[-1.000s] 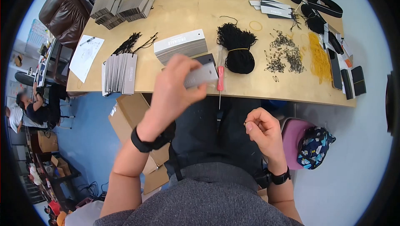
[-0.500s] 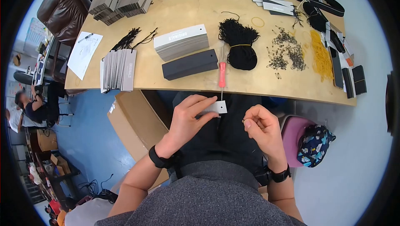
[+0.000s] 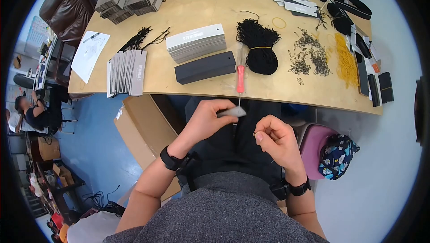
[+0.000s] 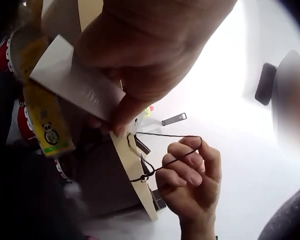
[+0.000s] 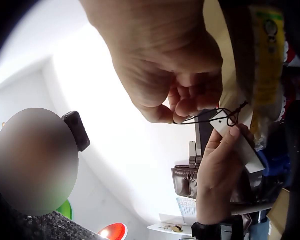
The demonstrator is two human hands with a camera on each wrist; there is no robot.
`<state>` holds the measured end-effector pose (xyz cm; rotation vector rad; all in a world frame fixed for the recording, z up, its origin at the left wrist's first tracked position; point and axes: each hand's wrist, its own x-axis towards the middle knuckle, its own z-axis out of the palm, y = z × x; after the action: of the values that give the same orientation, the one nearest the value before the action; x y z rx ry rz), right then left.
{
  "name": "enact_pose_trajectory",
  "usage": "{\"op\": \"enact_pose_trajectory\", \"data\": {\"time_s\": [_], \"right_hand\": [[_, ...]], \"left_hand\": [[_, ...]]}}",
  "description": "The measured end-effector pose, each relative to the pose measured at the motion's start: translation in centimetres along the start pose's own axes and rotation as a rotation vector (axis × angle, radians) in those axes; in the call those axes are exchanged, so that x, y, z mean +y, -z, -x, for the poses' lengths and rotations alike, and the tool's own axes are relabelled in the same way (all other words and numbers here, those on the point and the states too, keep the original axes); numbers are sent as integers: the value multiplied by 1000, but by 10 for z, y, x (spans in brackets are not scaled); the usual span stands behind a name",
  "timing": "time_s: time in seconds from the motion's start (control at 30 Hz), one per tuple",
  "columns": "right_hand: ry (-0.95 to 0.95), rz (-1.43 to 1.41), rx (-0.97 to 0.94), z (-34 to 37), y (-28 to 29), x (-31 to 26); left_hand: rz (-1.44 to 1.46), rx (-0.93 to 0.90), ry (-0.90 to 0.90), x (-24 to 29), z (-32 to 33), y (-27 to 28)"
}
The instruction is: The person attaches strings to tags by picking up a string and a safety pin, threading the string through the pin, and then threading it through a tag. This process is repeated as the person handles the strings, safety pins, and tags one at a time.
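Observation:
My left hand (image 3: 208,120) grips a grey-white hang tag (image 3: 233,111) between thumb and fingers, just off the table's front edge. The tag (image 5: 249,155) has a small punched hole at its end in the right wrist view. To its right, my right hand (image 3: 278,143) pinches a thin black cord (image 5: 195,122). In the left wrist view the cord (image 4: 172,135) forms a loop stretched over the right hand's fingers toward the tag, with a small ring-like knot on it. In the right wrist view the loop overlaps the tag's holed end.
On the table (image 3: 201,90) stand a white tag stack (image 3: 197,43), a black tag stack (image 3: 205,68) and a red-handled screwdriver (image 3: 240,77). A black cord bundle (image 3: 260,48), safety pins (image 3: 309,55) and yellow bands (image 3: 346,61) lie right. Corded tags (image 3: 126,73) lie left.
My left hand came down from above the black stack to over the lap, bringing the tag, then tilted it. The right hand shifted slightly left, toward the tag.

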<state>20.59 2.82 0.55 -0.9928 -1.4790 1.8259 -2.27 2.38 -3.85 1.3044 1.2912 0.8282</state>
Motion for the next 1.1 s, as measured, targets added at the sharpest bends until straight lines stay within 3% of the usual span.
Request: {"op": "enact_pose_trajectory", "data": {"time_s": [0.1, 0.3, 0.37, 0.43, 0.67, 0.8, 0.87, 1.1], "right_hand": [[-6, 4, -2, 2, 0, 0], [-7, -96, -76, 3, 1, -7], [-36, -176, -126, 5, 3, -11], [7, -346, -201, 6, 3, -15], [-86, -322, -177, -19, -2, -8], [-103, -392, -108, -41, -1, 21], [-145, -425, 47, -45, 4, 28], [-190, -461, 154, -37, 20, 41]], "left_hand": [[-210, 64, -113, 6, -1, 2], [-2, 34, -85, -14, -3, -1], [244, -22, 7, -16, 0, -1], [264, -12, 2, -15, 2, 1], [309, 1, -16, -18, 3, -2], [303, 7, -15, -22, 4, -2], [302, 10, -26, -26, 4, -1], [242, 40, -93, -20, 3, -6]]}}
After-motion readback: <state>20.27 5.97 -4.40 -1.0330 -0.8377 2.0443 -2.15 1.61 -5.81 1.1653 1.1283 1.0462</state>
